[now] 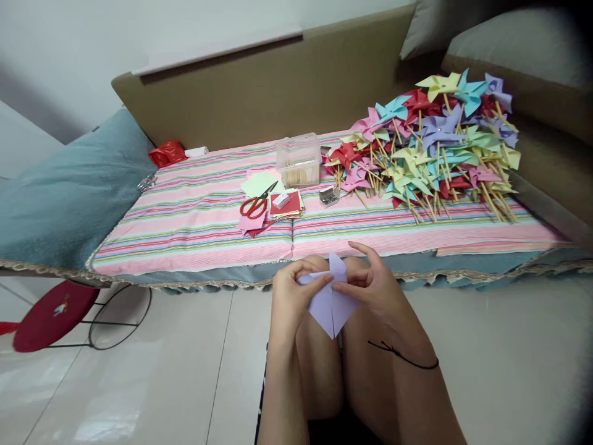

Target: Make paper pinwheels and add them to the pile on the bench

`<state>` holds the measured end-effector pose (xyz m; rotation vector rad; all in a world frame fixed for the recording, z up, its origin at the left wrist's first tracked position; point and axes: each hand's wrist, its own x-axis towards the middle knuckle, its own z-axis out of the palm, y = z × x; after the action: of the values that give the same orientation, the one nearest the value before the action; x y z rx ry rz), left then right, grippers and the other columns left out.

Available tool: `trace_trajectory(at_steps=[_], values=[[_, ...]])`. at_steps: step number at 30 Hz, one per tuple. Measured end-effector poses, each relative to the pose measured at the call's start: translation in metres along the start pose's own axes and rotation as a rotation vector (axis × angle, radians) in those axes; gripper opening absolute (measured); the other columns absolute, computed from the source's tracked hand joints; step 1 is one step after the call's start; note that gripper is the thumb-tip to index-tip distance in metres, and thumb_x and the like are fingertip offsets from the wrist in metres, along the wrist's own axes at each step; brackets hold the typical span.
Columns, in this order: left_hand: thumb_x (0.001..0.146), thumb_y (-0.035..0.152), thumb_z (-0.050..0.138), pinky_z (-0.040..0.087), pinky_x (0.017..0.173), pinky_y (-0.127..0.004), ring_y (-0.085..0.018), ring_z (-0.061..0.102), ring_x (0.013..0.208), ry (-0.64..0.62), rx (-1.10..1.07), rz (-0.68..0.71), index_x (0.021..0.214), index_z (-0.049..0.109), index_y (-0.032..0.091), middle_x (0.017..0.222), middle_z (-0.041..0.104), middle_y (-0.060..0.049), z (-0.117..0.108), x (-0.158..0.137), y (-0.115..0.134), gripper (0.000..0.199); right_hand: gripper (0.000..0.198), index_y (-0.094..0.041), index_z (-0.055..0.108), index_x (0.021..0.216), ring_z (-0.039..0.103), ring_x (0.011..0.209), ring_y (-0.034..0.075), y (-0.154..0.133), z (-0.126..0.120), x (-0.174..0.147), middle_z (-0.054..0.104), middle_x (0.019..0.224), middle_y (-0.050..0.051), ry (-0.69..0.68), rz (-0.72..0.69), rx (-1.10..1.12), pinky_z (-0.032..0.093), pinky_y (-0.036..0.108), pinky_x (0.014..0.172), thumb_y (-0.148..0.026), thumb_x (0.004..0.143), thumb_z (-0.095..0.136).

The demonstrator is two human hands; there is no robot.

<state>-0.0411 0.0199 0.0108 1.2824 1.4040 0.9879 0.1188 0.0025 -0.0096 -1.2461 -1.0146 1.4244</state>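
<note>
We pinch the purple paper [331,309] with left hand [296,285] and right hand [373,284], before the sofa [259,86]'s front edge.

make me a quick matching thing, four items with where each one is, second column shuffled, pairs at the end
1. purple paper
2. scissors
3. stool
4. pinwheels

A. on the tiled floor
B. heaped at the right of the striped cloth
C. between left hand and right hand
D. lying on paper sheets

Pairs: 1-C, 2-D, 3-A, 4-B
</note>
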Motion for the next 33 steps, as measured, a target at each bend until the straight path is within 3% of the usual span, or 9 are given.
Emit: trace_trajectory(at_steps=[7,11,14,19,25,33], values=[[0.061,0.034,0.081,0.04,0.058,-0.025,-0.016,0.06,0.067,-0.027,-0.035,-0.008,0.069,0.065,0.017,0.071,0.068,-0.002,-0.001,-0.001,0.003,0.024,0.086,-0.025,0.042,0.131,0.062,0.052,0.018,0.006,0.005,0.002,0.062,0.053,-0.008,0.062,-0.013,0.036,0.047,0.028,0.05,-0.036,0.056,0.082],[0.06,0.031,0.082,0.046,0.07,-0.026,-0.019,0.065,0.086,0.053,-0.203,0.008,0.095,0.061,0.019,0.094,0.071,-0.006,-0.003,0.001,0.005,0.042,0.085,-0.026,0.041,0.127,0.064,0.056,0.018,0.004,0.008,0.003,0.069,0.061,-0.005,0.13,0.001,0.209,0.05,0.029,0.057,-0.034,0.054,0.083],[0.059,0.028,0.082,0.048,0.074,-0.027,-0.016,0.065,0.086,0.065,-0.405,-0.069,0.109,0.052,0.02,0.105,0.069,-0.008,-0.004,0.001,0.005,0.059,0.083,-0.024,0.043,0.123,0.065,0.061,0.017,0.003,0.007,0.005,0.07,0.064,-0.004,0.215,-0.022,0.304,0.049,0.028,0.061,-0.031,0.052,0.086],[0.058,0.021,0.083,0.049,0.069,-0.026,-0.013,0.064,0.069,-0.106,-0.537,-0.125,0.116,0.045,0.02,0.081,0.071,-0.002,0.004,-0.002,0.005,0.07,0.082,-0.025,0.043,0.121,0.062,0.058,0.017,0.004,0.009,0.009,0.066,0.06,-0.007,0.255,-0.049,0.296,0.047,0.027,0.057,-0.035,0.052,0.086],[0.061,0.025,0.081,0.045,0.055,-0.021,-0.01,0.058,0.054,0.105,-0.453,-0.051,0.114,0.047,0.02,0.067,0.065,0.004,0.014,-0.001,0.002,0.063,0.087,-0.025,0.04,0.119,0.063,0.06,0.018,-0.001,0.017,0.007,0.067,0.06,-0.006,0.212,-0.009,0.263,0.05,0.03,0.062,-0.038,0.047,0.087],[0.063,0.024,0.08,0.045,0.053,-0.021,-0.011,0.057,0.053,0.121,-0.424,-0.04,0.113,0.047,0.021,0.066,0.066,0.002,0.011,0.0,0.001,0.061,0.092,-0.024,0.038,0.128,0.065,0.06,0.019,0.0,0.017,0.007,0.071,0.065,-0.003,0.211,-0.041,0.225,0.052,0.033,0.064,-0.039,0.052,0.086]])
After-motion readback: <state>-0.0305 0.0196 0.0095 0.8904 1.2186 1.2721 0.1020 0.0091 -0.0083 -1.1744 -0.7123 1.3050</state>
